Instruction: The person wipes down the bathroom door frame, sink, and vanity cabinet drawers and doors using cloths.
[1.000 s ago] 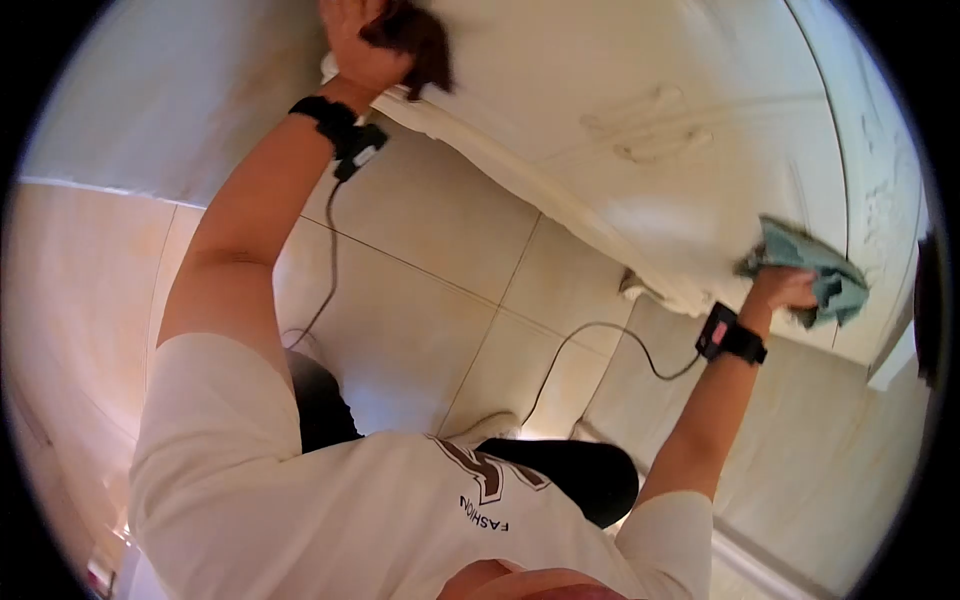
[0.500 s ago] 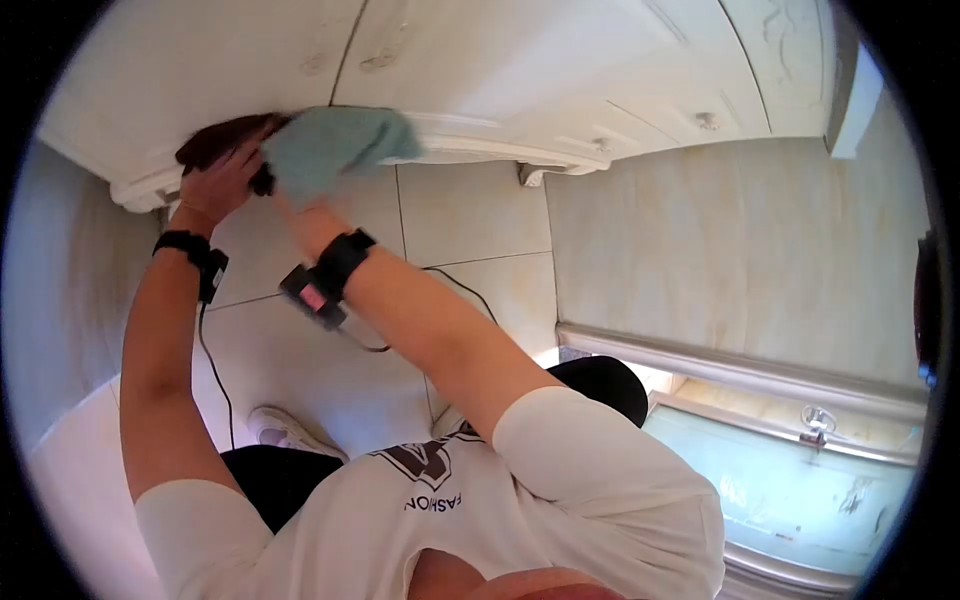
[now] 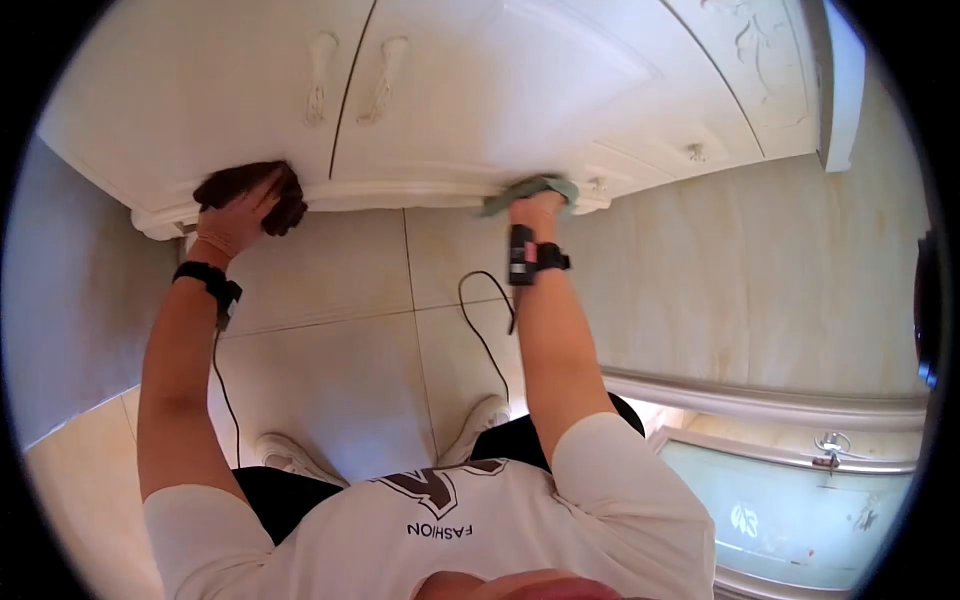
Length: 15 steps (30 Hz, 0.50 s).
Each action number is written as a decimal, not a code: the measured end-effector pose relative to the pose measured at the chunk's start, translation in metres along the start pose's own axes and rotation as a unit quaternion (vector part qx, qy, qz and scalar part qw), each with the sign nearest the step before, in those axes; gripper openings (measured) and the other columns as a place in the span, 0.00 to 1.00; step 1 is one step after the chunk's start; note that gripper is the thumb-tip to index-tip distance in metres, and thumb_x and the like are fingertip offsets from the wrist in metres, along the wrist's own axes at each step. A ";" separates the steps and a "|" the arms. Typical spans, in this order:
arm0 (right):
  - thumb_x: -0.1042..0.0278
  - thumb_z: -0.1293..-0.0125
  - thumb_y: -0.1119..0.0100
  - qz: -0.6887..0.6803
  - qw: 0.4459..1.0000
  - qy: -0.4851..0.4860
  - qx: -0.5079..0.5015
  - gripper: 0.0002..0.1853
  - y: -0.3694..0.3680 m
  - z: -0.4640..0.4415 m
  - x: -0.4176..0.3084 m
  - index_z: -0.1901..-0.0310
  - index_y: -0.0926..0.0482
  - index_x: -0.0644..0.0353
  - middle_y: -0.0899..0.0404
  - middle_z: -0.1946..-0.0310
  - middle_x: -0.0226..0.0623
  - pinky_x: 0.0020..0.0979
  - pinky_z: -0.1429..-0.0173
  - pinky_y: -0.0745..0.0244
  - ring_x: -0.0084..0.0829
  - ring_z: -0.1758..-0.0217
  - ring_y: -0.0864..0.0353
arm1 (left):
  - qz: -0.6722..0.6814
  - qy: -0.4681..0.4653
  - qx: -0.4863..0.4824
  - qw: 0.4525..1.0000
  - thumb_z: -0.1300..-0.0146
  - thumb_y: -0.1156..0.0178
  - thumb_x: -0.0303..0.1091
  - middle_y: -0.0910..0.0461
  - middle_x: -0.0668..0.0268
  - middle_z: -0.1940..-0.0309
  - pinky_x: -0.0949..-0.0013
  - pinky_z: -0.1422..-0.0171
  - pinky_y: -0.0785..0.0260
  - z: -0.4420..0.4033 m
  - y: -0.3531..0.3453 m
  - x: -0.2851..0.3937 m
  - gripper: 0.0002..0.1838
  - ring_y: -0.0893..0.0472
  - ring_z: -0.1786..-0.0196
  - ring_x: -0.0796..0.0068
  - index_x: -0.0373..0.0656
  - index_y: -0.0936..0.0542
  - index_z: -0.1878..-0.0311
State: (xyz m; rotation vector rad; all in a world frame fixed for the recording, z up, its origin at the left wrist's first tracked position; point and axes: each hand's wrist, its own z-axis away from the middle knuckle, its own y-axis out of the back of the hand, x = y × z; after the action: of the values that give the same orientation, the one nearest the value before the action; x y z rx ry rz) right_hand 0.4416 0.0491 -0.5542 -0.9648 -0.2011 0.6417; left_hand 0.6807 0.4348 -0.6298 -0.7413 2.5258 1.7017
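Observation:
My left hand (image 3: 236, 222) presses a dark brown cloth (image 3: 288, 208) against the lower left part of a white cabinet (image 3: 480, 90). Its fingers lie over the cloth, bunched beneath and around them. Further right, my right hand (image 3: 541, 207) grips a grey-green cloth (image 3: 526, 188) at the cabinet's bottom edge, near a small knob (image 3: 598, 185). That hand is slightly blurred, and the cloth hides part of its fingers. Both wrists wear black straps with small boxes and cables.
Two ornate handles (image 3: 384, 82) flank the seam between the cabinet doors. Pale floor tiles (image 3: 320, 375) lie below, with a black cable (image 3: 480, 345) looping across them. A marbled wall panel (image 3: 720, 270) and a frosted glass panel (image 3: 790, 500) stand to the right.
My right hand has swept the grey-green cloth rightward along the cabinet's lower edge, away from my left hand. The left hand and brown cloth appear slightly lower in view.

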 end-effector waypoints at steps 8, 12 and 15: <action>0.56 0.29 0.58 0.314 0.917 0.163 -0.185 0.21 0.005 0.040 -0.065 0.40 0.29 0.57 0.32 0.36 0.38 0.46 0.30 0.40 0.40 0.35 0.34 | 0.145 0.014 -0.079 0.986 0.43 0.44 0.34 0.41 0.84 0.28 0.65 0.41 0.28 -0.009 0.024 0.013 0.25 0.25 0.40 0.78 0.60 0.25 0.40; 0.52 0.30 0.54 0.564 0.749 0.251 -0.241 0.22 0.019 0.035 -0.044 0.42 0.28 0.57 0.30 0.38 0.34 0.47 0.31 0.39 0.39 0.35 0.33 | 0.084 -0.075 -0.066 0.991 0.35 0.53 0.29 0.51 0.90 0.25 0.75 0.41 0.29 -0.018 0.032 0.018 0.30 0.36 0.30 0.86 0.62 0.38 0.29; 0.53 0.28 0.57 0.423 0.876 0.108 -0.207 0.20 0.014 0.069 0.031 0.41 0.29 0.54 0.30 0.40 0.35 0.45 0.31 0.39 0.38 0.38 0.32 | 0.169 -0.081 -0.060 0.980 0.33 0.57 0.31 0.55 0.85 0.23 0.74 0.33 0.34 -0.018 -0.009 0.025 0.31 0.42 0.27 0.84 0.60 0.43 0.26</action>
State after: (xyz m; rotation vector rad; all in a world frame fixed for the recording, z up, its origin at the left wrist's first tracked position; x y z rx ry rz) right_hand 0.4305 0.1214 -0.5302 -1.5461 0.3269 1.3155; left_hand 0.6661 0.4069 -0.6370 -0.1658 2.5658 1.9309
